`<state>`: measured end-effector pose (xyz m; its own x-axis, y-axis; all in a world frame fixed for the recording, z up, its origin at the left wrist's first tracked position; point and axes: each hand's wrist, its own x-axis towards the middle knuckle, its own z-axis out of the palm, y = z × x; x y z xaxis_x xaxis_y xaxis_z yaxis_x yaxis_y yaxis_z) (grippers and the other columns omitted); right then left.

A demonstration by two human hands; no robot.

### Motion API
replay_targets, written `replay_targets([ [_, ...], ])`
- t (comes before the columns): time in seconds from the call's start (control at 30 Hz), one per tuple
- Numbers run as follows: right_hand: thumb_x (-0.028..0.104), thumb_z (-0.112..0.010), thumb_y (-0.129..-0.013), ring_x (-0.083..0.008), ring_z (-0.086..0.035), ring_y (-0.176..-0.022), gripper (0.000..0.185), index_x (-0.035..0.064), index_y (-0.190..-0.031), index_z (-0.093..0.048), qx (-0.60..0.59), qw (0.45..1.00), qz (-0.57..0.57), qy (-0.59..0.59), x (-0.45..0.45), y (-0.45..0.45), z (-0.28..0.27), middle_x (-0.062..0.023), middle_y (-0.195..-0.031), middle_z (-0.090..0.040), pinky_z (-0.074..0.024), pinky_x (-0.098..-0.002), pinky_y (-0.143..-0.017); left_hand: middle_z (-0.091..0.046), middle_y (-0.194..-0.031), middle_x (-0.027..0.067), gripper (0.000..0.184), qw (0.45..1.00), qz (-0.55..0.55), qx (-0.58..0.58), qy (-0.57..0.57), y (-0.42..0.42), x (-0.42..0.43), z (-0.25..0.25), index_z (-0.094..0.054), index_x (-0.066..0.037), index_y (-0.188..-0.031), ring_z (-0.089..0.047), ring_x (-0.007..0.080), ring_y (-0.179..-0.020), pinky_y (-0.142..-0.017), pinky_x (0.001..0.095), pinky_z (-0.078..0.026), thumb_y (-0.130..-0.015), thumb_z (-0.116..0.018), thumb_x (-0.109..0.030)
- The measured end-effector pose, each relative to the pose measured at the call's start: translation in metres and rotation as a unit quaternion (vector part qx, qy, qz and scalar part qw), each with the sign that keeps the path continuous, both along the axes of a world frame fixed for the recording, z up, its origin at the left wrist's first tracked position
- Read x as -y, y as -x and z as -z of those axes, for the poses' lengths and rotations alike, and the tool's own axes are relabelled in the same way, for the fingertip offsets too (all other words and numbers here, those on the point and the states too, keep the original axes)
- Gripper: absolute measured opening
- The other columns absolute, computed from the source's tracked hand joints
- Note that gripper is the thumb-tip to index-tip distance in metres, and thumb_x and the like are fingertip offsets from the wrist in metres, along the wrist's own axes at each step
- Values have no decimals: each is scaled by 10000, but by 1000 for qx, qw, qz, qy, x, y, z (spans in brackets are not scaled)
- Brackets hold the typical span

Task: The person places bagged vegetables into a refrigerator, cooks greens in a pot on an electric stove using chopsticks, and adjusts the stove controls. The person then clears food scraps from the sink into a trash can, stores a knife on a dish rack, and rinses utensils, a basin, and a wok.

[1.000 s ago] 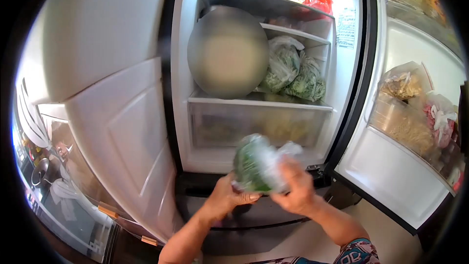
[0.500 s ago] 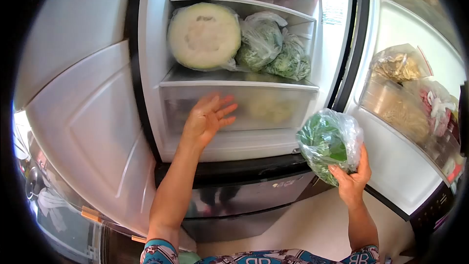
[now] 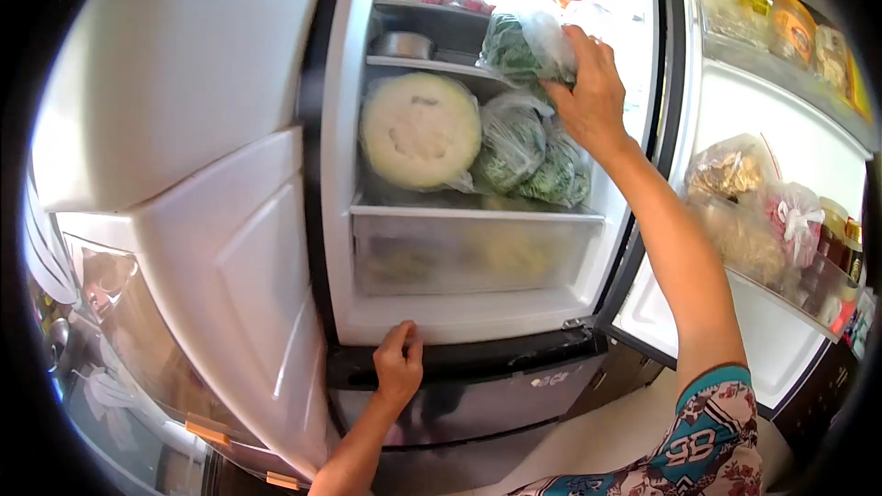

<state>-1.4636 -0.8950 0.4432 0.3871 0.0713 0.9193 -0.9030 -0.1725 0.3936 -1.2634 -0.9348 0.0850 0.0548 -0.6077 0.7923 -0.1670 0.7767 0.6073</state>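
Note:
In my right hand [image 3: 593, 92] is a clear plastic bag of green leaves [image 3: 516, 44], raised to the upper middle of the open fridge, in front of the shelf edge. My left hand [image 3: 399, 363] is low, by the fridge's bottom front edge, its fingers curled together; whether anything is between them cannot be made out. A large cut pale melon [image 3: 421, 131] in wrap sits on the shelf above the drawer. Beside it are two bags of greens, one [image 3: 511, 142] near the melon and another [image 3: 559, 168] to its right.
A round metal container [image 3: 402, 45] stands on the shelf above the melon. Below is a frosted drawer [image 3: 459, 255]. The open right door [image 3: 772, 96] holds bags and jars in its racks. A white door panel [image 3: 220, 248] stands at the left.
My right hand has carried the bagged leaves from low at the right up into the fridge. My left hand has moved down from the drawer front, and its spread fingers have closed.

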Motion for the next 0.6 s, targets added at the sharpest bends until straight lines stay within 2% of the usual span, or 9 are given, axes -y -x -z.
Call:
replay_targets([
  [0.07, 48, -715, -629, -338, -493, -1000, 625, 42, -1197, -453, 2, 999, 38, 22, 20, -7, -22, -180, -1073, -540, -425, -387, -842, -615, -890, 184, 236, 1000, 19, -11, -12, -3, 3, 6, -566, 48, -986, -611, 315, -801, -727, 348, -486, -751, -583, 29],
  [0.13, 80, -706, -638, -333, -491, -961, 590, 42, -1175, -465, -2, 997, 77, 23, 40, -11, -38, -163, -1048, -547, -429, -406, -811, -612, -879, 179, 224, 999, -8, -21, 50, -4, 2, 4, -565, 44, -975, -610, 312, -771, -708, 337, -489, -751, -570, 44],
  [0.2, 92, -678, -665, -329, -492, -977, 569, 47, -1188, -459, -17, 996, 88, 4, 67, -7, -44, -152, -1060, -550, -429, -408, -826, -630, -855, 161, 219, 998, -2, 7, 58, -4, 2, 7, -569, 29, -986, -628, 232, -739, -680, 296, -498, -770, -602, 25],
  [0.27, 109, -655, -689, -322, -483, -1028, 557, 49, -1204, -453, -71, 983, 160, -52, 89, -4, -44, -147, -1122, -542, -429, -408, -851, -627, -854, 166, 198, 996, -9, -4, 86, -2, 6, 10, -578, 30, -961, -633, 244, -740, -669, 301, -503, -765, -608, 26],
  [0.3, 176, -652, -720, -328, -504, -1031, 517, 105, -1198, -469, -97, 983, 152, -34, 100, -2, -42, -116, -1077, -577, -451, -453, -826, -627, -855, 167, 193, 997, -8, -3, 79, -3, 5, 10, -581, 30, -952, -635, 251, -739, -662, 304, -503, -761, -609, 30],
  [0.33, 176, -652, -720, -328, -504, -1031, 517, 105, -1198, -469, -99, 983, 151, -34, 108, 2, -46, -116, -1077, -577, -451, -453, -826, -627, -855, 168, 188, 997, -7, -2, 72, -3, 5, 9, -583, 30, -943, -637, 258, -738, -655, 307, -504, -757, -610, 33],
  [0.43, 220, -655, -733, -357, -539, -1027, 477, 77, -1165, -510, 7, 974, 133, -183, 128, 9, -66, -179, -1079, -590, -431, -442, -858, -614, -853, 176, 195, 998, -3, 10, 68, -4, 1, 3, -583, 27, -932, -616, 308, -750, -655, 334, -500, -739, -602, 48],
  [0.47, 220, -655, -733, -357, -539, -1027, 477, 77, -1165, -510, 6, 974, 132, -184, 134, 11, -72, -179, -1079, -590, -431, -442, -858, -605, -850, 176, 200, 998, 8, 12, 60, -4, 1, 2, -582, 25, -920, -598, 337, -758, -659, 356, -497, -724, -598, 55],
  [0.6, 245, -630, -750, -367, -513, -1058, 535, 77, -1235, -482, 23, 943, 186, -276, 152, 0, -79, -217, -1080, -573, -400, -427, -902, -602, -843, 176, 197, 998, 0, 22, 57, -5, 4, 3, -585, 22, -914, -592, 341, -747, -649, 363, -494, -719, -601, 45],
])
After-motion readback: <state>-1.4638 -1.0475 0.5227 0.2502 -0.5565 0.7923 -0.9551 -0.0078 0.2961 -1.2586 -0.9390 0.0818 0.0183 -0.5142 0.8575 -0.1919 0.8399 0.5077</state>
